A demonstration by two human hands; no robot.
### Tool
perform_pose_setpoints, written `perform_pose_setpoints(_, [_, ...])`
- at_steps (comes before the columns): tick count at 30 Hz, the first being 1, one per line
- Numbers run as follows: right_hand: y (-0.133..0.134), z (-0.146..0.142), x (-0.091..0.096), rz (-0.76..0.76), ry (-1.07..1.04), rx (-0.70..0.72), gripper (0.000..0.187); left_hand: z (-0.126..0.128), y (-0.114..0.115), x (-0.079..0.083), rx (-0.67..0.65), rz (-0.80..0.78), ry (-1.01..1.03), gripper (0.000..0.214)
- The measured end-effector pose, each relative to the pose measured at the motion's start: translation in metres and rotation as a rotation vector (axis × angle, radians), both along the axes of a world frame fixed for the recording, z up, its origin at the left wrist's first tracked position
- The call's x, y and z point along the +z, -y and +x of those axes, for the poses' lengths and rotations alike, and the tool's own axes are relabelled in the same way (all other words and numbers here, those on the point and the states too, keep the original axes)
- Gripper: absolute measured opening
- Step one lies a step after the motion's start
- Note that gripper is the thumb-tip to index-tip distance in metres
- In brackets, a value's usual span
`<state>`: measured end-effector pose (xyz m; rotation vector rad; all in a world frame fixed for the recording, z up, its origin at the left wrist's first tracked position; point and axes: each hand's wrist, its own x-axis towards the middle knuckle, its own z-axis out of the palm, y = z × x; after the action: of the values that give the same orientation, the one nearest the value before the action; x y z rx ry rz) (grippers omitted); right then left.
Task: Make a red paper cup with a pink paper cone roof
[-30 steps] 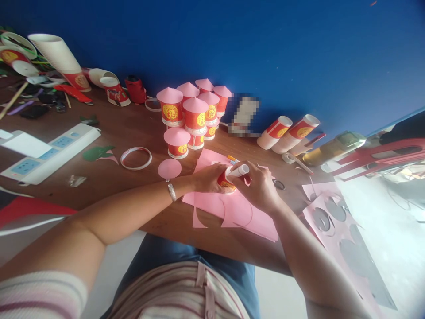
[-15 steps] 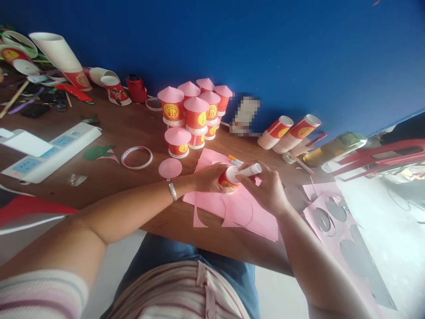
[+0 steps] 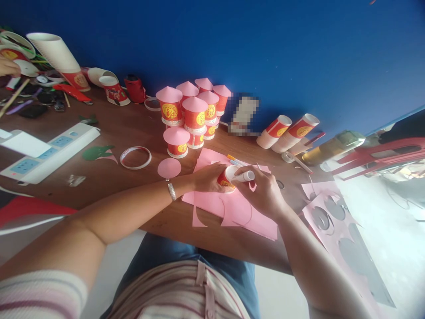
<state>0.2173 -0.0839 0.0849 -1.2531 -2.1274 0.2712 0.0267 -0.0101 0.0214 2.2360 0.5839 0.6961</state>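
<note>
My left hand [image 3: 207, 177] grips a small red paper cup [image 3: 225, 180] that stands upside down on a sheet of pink paper [image 3: 232, 208]. My right hand [image 3: 262, 190] is closed round a white glue stick [image 3: 244, 176], its tip resting against the cup's upturned white base. Both hands sit close together over the pink sheet, near the table's front edge. A loose pink paper disc [image 3: 169, 168] lies just left of my left wrist.
Several red cups with pink cone lids [image 3: 192, 113] are stacked behind my hands. A tape ring [image 3: 135, 157], a white power strip [image 3: 46, 153], lying cup stacks [image 3: 287, 132], pink offcuts with round holes [image 3: 335, 221] and another person's hand [image 3: 8, 66] at far left share the brown table [image 3: 133, 128].
My right hand swung the glue stick out to the right, then brought it back lower against the cup's base. Another person's hand has come into view at the far left.
</note>
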Motion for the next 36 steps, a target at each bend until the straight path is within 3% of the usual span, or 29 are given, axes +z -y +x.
perform_pose_setpoints(5, [0.003, 0.001, 0.004, -0.068, -0.045, 0.007, 0.009, 0.000, -0.001, -0.001, -0.022, 0.013, 0.008, 0.016])
perform_pose_setpoints(12, [0.002, 0.013, 0.005, -0.061, -0.227, -0.150, 0.014, -0.001, 0.000, -0.002, 0.032, -0.044, 0.011, 0.031])
perform_pose_setpoints(21, [0.009, 0.015, -0.007, -0.113, -0.227, -0.131, 0.012, -0.001, 0.000, -0.005, 0.039, -0.109, 0.020, 0.042])
perform_pose_setpoints(31, [0.012, 0.020, -0.009, -0.124, -0.138, -0.105, 0.011, -0.002, 0.000, -0.003, 0.032, -0.058, 0.033, 0.027])
perform_pose_setpoints(36, [0.012, 0.026, -0.011, -0.284, -0.344, -0.050, 0.018, -0.002, 0.001, 0.001, 0.024, -0.036, 0.042, 0.019])
